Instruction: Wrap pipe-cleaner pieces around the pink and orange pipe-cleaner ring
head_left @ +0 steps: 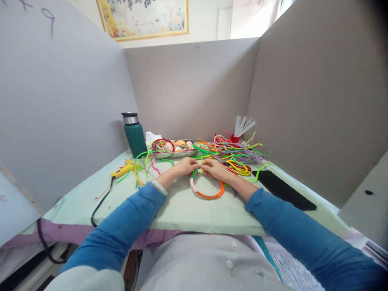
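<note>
A ring wrapped in orange, pink and green pipe cleaner [209, 197] hangs down from between my hands, near the middle of the table. My left hand [185, 166] is closed in a pinch at the ring's green upper left part. Close beside it, my right hand [214, 167] pinches the ring's upper side, the fingertips of both hands almost meeting. My fingers hide the top of the ring. Just behind my hands lies a heap of loose pipe cleaners [224, 143] in many colours.
A metal tray [177, 154] holds shells and a dark red ring. To the left are a green bottle [135, 139] and a yellow glue gun [123, 169] with a black cord. Glue sticks [242, 126] stand in a red cup; a black phone-like slab [281, 190] lies right. Grey panels enclose the table.
</note>
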`<state>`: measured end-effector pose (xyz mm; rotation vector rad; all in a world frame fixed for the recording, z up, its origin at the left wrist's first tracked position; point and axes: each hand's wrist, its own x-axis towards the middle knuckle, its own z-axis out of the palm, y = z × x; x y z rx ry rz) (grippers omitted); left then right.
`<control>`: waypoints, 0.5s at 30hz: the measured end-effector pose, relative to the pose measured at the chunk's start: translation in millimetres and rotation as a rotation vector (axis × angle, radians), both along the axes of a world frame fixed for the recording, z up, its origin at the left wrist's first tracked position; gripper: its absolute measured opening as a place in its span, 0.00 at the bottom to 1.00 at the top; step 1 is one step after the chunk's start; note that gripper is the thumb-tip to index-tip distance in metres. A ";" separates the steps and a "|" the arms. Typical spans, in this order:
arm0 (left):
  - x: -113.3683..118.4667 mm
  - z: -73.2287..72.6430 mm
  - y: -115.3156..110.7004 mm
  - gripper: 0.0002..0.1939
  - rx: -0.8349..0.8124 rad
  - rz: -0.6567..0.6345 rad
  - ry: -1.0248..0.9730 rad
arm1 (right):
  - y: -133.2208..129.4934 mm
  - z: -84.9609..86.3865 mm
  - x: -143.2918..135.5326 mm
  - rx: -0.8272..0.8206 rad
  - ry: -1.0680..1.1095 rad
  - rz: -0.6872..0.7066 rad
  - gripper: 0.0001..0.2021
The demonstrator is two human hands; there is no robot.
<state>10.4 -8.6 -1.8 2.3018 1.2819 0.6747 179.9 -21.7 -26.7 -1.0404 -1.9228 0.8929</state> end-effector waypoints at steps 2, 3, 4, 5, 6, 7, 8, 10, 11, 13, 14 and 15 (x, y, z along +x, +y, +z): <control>-0.1 -0.3 0.3 0.21 0.002 -0.001 -0.005 | -0.5 0.3 -0.1 0.001 0.000 0.000 0.11; -0.2 -0.5 0.5 0.21 0.003 -0.001 -0.005 | -0.8 0.5 -0.2 0.001 0.000 -0.002 0.11; -0.2 -0.7 0.7 0.21 0.005 -0.001 -0.005 | -1.1 0.8 -0.3 0.002 -0.001 -0.004 0.11; -0.3 -1.0 0.9 0.21 0.006 -0.002 -0.006 | -1.3 1.0 -0.3 0.005 -0.002 -0.007 0.11; -0.3 -1.2 1.1 0.20 0.006 -0.002 -0.009 | -1.4 1.2 -0.4 0.008 -0.004 -0.010 0.10; -0.4 -1.4 1.3 0.20 0.002 -0.003 -0.014 | -1.5 1.3 -0.4 0.010 -0.006 -0.012 0.10; -0.5 -1.6 1.4 0.20 -0.002 -0.004 -0.020 | -1.5 1.4 -0.5 0.011 -0.007 -0.014 0.10; -0.5 -1.6 1.3 0.20 -0.010 -0.004 -0.032 | -1.4 1.4 -0.5 0.007 -0.011 -0.017 0.10; -0.5 -1.4 1.0 0.20 -0.012 -0.004 -0.034 | -1.3 1.3 -0.5 0.004 -0.012 -0.018 0.10; -0.3 -0.7 0.1 0.20 -0.010 -0.003 -0.030 | -1.1 1.0 -0.5 0.001 -0.012 -0.017 0.10; -0.2 -0.2 -0.6 0.20 -0.011 -0.004 -0.026 | -0.9 0.8 -0.5 0.001 -0.010 -0.016 0.10; 0.0 0.3 -1.2 0.20 -0.011 -0.003 -0.025 | -0.8 0.5 -0.5 0.001 -0.010 -0.013 0.10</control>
